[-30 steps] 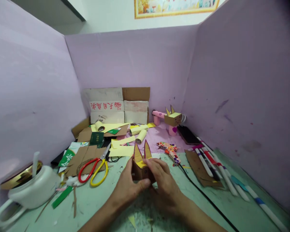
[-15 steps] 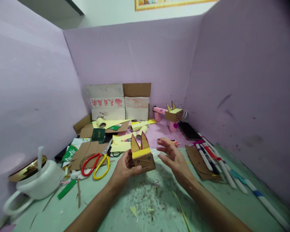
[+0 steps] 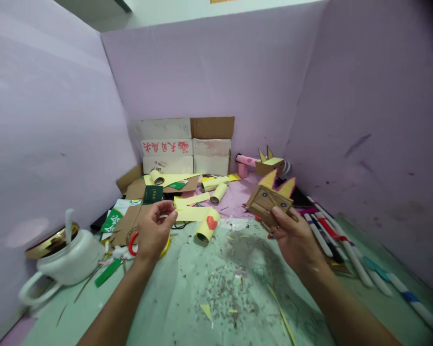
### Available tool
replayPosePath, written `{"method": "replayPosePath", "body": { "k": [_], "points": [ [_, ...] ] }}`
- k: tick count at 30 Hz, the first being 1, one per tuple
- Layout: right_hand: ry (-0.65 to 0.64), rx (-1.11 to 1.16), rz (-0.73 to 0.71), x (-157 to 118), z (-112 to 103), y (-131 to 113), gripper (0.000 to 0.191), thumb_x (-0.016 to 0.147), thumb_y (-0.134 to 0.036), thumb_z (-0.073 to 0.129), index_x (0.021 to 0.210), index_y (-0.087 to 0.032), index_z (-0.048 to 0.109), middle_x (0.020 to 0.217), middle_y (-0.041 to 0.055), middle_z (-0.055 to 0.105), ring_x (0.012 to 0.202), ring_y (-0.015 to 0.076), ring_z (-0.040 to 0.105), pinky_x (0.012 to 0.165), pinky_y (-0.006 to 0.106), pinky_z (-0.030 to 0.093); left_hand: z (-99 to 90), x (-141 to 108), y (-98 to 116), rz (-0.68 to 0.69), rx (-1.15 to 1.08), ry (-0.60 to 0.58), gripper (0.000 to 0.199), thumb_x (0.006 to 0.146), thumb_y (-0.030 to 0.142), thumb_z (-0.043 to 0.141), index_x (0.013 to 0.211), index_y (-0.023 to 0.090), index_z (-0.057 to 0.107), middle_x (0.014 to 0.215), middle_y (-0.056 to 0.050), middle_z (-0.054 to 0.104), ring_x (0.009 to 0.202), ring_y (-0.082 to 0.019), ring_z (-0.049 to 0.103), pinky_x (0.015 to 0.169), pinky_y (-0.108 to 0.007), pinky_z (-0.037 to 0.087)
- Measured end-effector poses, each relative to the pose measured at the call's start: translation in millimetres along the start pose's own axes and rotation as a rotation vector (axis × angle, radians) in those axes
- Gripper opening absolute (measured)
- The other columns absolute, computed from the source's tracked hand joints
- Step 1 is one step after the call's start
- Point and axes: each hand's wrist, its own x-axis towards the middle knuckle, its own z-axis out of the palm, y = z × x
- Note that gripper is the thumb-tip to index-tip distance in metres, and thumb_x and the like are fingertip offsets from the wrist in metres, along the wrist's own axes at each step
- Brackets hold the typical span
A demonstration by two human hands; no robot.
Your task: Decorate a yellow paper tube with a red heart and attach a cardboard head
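Note:
My right hand (image 3: 298, 235) grips a small cardboard animal head (image 3: 267, 204), thumb on its front. The head is tilted, with drawn eyes and two pointed yellow ears edged in purple. My left hand (image 3: 155, 228) is raised over the scissors (image 3: 133, 244), fingers curved and apart, holding nothing I can see; it hides most of the blades and handles. Between my hands, a yellow paper tube (image 3: 207, 226) with a red heart lies on the green tabletop (image 3: 187, 298). A similar cardboard head sits on a pink tube figure (image 3: 242, 168) at the back right.
Markers (image 3: 346, 254) lie along the right wall. A white mug (image 3: 70, 262) with a gold lid stands at left. Cardboard, yellow paper strips and plain yellow tubes (image 3: 219, 193) lie at the back, before a flattened box (image 3: 187, 144). Paper scraps (image 3: 205, 311) litter the front.
The cardboard head has passed from my left hand to my right and moved rightward, now tilted. My left hand has drawn back left over the scissors. The heart-marked tube has come into view.

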Motion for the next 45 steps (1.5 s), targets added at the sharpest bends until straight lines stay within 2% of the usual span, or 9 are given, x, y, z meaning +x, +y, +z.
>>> {"method": "replayPosePath", "body": {
  "k": [6,10,16,23,28,32,37,41,45],
  "points": [
    [-0.022,-0.079,-0.003,-2.0,1.6,6.4,0.056,0.057,-0.032,0.085,0.109,-0.022,0.064,0.106,0.007,0.073,0.101,0.0309,0.066,0.091,0.046,0.05,29.5,-4.3,-9.0,-0.067,0.287,-0.211,0.042,0.071,0.047,0.056,0.096,0.014,0.064,0.089,-0.012,0.071,0.083,-0.026,0.066,0.076,-0.037,0.051],
    [-0.037,-0.058,0.031,-6.6,8.4,11.2,0.062,0.049,-0.027,0.087,0.105,-0.021,0.061,0.104,0.0079,0.073,0.101,0.031,0.065,0.087,0.043,0.051,56.7,-2.8,-5.2,-0.078,0.517,-0.276,0.056,0.069,0.05,0.061,0.111,0.013,0.062,0.105,-0.02,0.069,0.101,-0.037,0.062,0.085,-0.048,0.044],
    [0.017,-0.148,0.028,-4.6,5.4,9.6,0.06,0.052,-0.036,0.086,0.105,-0.02,0.062,0.104,0.0093,0.071,0.101,0.0321,0.064,0.083,0.041,0.051,78.3,-0.5,-2.4,-0.039,0.621,-0.375,0.048,0.059,0.038,0.071,0.1,0.014,0.066,0.11,-0.024,0.068,0.111,-0.043,0.057,0.088,-0.048,0.04],
    [-0.052,-0.079,0.071,-2.9,5.8,11.1,0.054,0.058,-0.042,0.085,0.104,-0.019,0.066,0.107,0.0105,0.074,0.105,0.0324,0.065,0.089,0.042,0.051,65.7,-1.7,2.5,-0.036,0.396,-0.421,0.029,0.062,0.023,0.065,0.09,0.018,0.067,0.089,-0.011,0.073,0.084,-0.031,0.066,0.071,-0.035,0.046],
    [-0.004,0.049,0.157,-0.8,8.0,1.3,0.045,0.06,-0.051,0.082,0.089,-0.019,0.071,0.092,0.0085,0.077,0.092,0.0306,0.07,0.077,0.04,0.056,64.2,-27.0,6.3,-0.16,-0.185,-0.45,0.048,0.058,0.028,0.074,0.102,0.016,0.059,0.095,-0.007,0.07,0.083,-0.024,0.064,0.071,-0.03,0.048],
    [-0.045,0.025,0.086,-2.3,8.9,-3.9,0.045,0.062,-0.052,0.08,0.091,-0.02,0.071,0.096,0.0081,0.077,0.095,0.0303,0.069,0.08,0.04,0.055,76.8,-56.1,10.0,-0.193,-0.467,-0.533,0.056,0.063,0.028,0.073,0.111,0.016,0.049,0.105,-0.009,0.067,0.091,-0.023,0.062,0.079,-0.03,0.048],
    [-0.137,-0.161,-0.151,-10.9,10.6,-5.7,0.048,0.072,-0.047,0.076,0.11,-0.02,0.067,0.11,0.009,0.074,0.103,0.03,0.066,0.088,0.04,0.052,85.9,-75.0,15.4,-0.197,-0.403,-0.596,0.05,0.071,0.023,0.066,0.115,0.018,0.043,0.106,-0.008,0.064,0.088,-0.021,0.061,0.077,-0.032,0.049],
    [-0.191,-0.27,-0.209,-17.3,12.4,-7.2,0.055,0.071,-0.045,0.077,0.119,-0.022,0.062,0.116,0.0094,0.072,0.103,0.0301,0.066,0.086,0.039,0.053,88.6,-77.8,14.3,-0.207,-0.342,-0.535,0.051,0.068,0.013,0.063,0.115,0.018,0.045,0.108,-0.008,0.066,0.095,-0.023,0.061,0.086,-0.033,0.047],
    [-0.29,-0.44,-0.219,-19.1,10.8,-1.2,0.071,0.062,-0.037,0.083,0.127,-0.02,0.058,0.126,0.0129,0.066,0.114,0.0337,0.06,0.097,0.047,0.046,93.1,-78.3,10.1,-0.209,-0.375,-0.518,0.042,0.065,0.011,0.062,0.106,0.019,0.054,0.103,-0.007,0.07,0.092,-0.024,0.062,0.08,-0.033,0.049]
  ]
}}
